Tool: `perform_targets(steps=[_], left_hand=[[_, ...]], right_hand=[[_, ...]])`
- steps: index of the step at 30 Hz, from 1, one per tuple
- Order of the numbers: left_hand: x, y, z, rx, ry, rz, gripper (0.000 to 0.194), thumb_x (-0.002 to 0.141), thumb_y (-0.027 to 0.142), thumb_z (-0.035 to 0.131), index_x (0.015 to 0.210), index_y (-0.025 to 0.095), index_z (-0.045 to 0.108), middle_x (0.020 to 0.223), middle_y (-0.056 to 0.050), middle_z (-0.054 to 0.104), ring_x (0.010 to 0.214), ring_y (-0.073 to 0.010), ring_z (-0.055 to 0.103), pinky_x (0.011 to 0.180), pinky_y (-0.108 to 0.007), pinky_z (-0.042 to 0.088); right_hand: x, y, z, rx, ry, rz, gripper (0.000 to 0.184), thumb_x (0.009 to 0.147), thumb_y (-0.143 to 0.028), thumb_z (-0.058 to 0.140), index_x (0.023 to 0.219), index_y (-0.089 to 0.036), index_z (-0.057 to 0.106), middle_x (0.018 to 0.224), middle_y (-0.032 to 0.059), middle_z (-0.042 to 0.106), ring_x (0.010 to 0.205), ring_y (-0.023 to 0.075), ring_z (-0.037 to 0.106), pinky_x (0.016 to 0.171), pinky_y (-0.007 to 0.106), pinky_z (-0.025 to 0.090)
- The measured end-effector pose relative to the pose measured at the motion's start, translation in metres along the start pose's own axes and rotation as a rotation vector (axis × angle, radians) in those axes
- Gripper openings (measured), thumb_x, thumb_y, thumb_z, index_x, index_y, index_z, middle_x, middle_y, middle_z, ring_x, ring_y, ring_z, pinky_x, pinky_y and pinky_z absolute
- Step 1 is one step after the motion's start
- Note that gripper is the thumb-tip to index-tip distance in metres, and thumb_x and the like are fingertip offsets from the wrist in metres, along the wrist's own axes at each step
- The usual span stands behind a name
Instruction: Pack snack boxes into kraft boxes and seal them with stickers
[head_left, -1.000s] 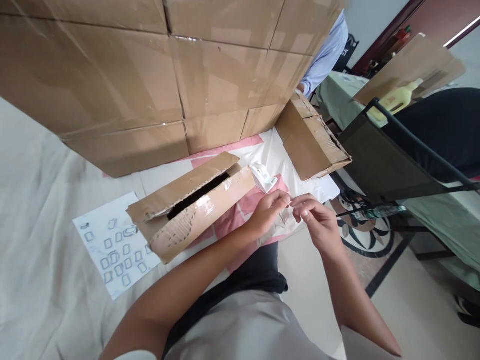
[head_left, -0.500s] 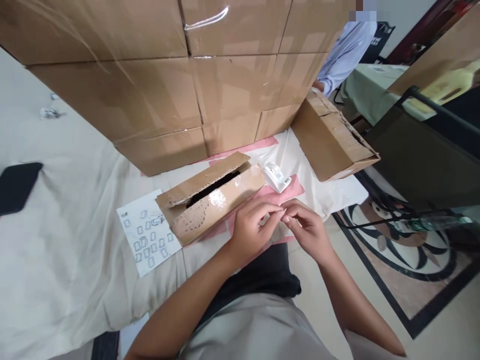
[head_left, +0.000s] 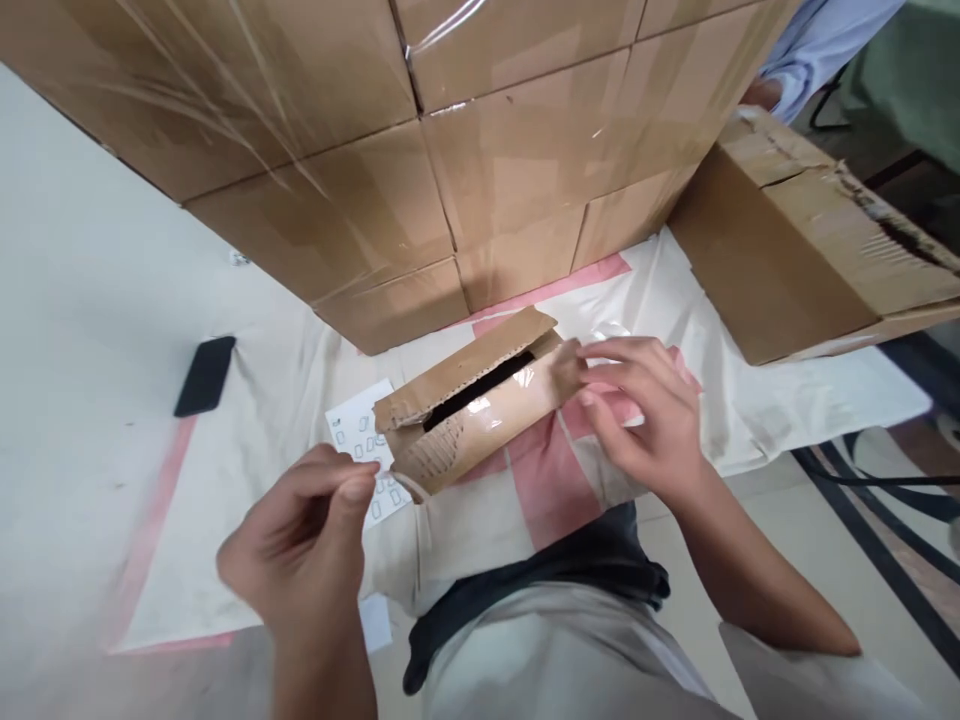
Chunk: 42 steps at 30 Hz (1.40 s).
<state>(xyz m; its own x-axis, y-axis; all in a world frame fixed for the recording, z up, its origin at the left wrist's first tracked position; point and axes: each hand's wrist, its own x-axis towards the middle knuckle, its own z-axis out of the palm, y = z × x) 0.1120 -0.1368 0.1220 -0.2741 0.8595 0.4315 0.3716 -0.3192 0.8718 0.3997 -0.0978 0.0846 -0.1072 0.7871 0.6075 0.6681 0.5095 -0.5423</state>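
My left hand (head_left: 300, 545) is low at the left, thumb and forefinger pinched on a thin pale curved strip (head_left: 409, 487). It hovers just in front of a white sheet (head_left: 352, 425) dotted with small outlined pieces. A small slit-open cardboard box (head_left: 480, 415) lies between my hands on a white and pink cloth (head_left: 547, 480). My right hand (head_left: 649, 420) is at the box's right end, thumb touching the cardboard. Its fingers curl over a white object (head_left: 634, 421) that is mostly hidden.
A wall of large taped cardboard boxes (head_left: 420, 150) fills the back. Another worn cardboard box (head_left: 795, 250) lies at the right. A black phone (head_left: 205, 375) rests on the pale floor cloth at the left. Another person's blue sleeve (head_left: 821, 40) shows at the top right.
My hands were pinched together in front of me. My left hand has since swung down and left with the strip, while my right reached to the box's end. The view has tilted left.
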Motion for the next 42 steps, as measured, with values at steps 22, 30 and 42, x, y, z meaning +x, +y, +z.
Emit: perform_targets(steps=[22, 30, 42], left_hand=[[0.041, 0.011, 0.015, 0.349, -0.498, -0.207, 0.015, 0.092, 0.034, 0.070, 0.081, 0.025, 0.076, 0.073, 0.001, 0.067, 0.067, -0.0133, 0.055, 0.060, -0.026, 0.044], [0.042, 0.006, 0.028, 0.346, -0.562, -0.337, 0.020, 0.090, 0.042, 0.071, 0.086, 0.024, 0.079, 0.074, -0.001, 0.070, 0.060, -0.0126, 0.053, 0.055, -0.025, 0.043], [0.058, 0.017, 0.033, 0.159, -0.553, -0.247, 0.014, 0.085, 0.030, 0.079, 0.087, 0.024, 0.067, 0.107, -0.005, 0.078, 0.109, -0.0235, 0.071, 0.090, -0.035, 0.056]], right_hand=[[0.103, -0.026, 0.060, -0.069, -0.754, -0.342, 0.036, 0.107, -0.041, 0.050, 0.125, -0.015, 0.068, 0.117, 0.0156, 0.070, 0.106, 0.0306, 0.061, 0.090, 0.042, 0.039], [0.112, 0.023, 0.061, -0.029, -0.690, -0.177, 0.035, 0.091, -0.054, 0.072, 0.100, -0.021, 0.075, 0.098, 0.0126, 0.072, 0.102, 0.0339, 0.062, 0.080, 0.041, 0.042], [0.111, 0.024, 0.069, -0.058, -0.709, -0.156, 0.037, 0.092, -0.054, 0.070, 0.106, -0.020, 0.073, 0.101, 0.0145, 0.072, 0.100, 0.0324, 0.059, 0.073, 0.038, 0.044]])
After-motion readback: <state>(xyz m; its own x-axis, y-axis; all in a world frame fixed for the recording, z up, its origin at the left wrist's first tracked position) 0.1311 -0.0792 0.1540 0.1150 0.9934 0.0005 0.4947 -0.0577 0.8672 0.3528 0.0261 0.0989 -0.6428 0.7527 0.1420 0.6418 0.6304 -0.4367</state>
